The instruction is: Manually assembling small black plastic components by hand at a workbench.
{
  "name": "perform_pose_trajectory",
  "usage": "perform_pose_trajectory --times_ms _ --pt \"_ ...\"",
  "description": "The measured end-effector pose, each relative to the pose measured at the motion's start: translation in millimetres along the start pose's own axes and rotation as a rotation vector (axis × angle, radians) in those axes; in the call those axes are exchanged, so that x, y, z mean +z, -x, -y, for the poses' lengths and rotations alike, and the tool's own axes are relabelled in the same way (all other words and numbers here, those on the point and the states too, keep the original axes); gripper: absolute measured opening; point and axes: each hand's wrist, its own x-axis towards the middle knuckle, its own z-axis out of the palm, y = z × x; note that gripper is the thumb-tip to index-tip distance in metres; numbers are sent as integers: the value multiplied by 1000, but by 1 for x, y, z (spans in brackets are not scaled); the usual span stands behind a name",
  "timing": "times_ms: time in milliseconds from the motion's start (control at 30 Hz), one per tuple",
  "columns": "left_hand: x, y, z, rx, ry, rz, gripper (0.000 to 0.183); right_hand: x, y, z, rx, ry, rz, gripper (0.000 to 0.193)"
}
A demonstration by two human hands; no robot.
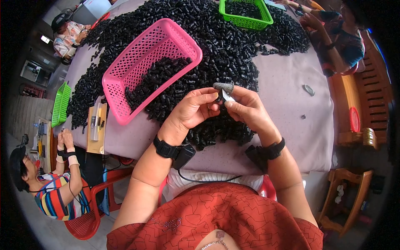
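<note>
Above the near edge of a heap of small black cylindrical parts point(225, 62), my two hands meet. My left hand point(189, 109) is closed, its thumb and fingers pinching a small black part point(219, 100) that is mostly hidden. Between thumb and index finger my right hand point(249, 109) grips a small flat white piece point(227, 96), touching or very close to the black part. A grey speckled cover point(223, 86) appears to sit on the right index fingertip. Left of my hands, a pink perforated basket point(116, 81) lies tilted on the heap with black parts inside.
Green baskets stand at the far side point(246, 23) and left edge point(61, 104). A yellowish board point(96, 143) with a clear tube lies left on the cloth-covered table point(291, 137). A small clear object point(308, 89) lies right. Other people sit left, far left and far right.
</note>
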Motion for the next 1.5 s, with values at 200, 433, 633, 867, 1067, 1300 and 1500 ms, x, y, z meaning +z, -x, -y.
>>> perform_pose_trajectory --times_ms 200,433,633,867,1067,1300,1500 --pt "-2 0 -1 34 -39 18 18 11 2 5 -79 15 -6 42" --pt "2 2 -2 41 -84 34 23 6 0 2 -33 7 -88 39" --pt "4 5 -12 134 -241 -71 26 5 -2 -3 -37 58 -156 35" --pt "7 4 -11 195 -219 -76 27 5 0 -1 -61 68 -219 31" --pt "3 3 -11 180 -195 -76 30 7 0 0 -48 82 -200 31" --pt "2 3 -11 206 -124 -91 28 4 -1 -2 -45 76 -165 38" --pt "3 -1 -3 212 -136 -101 26 8 1 -1 -42 63 -58 49"
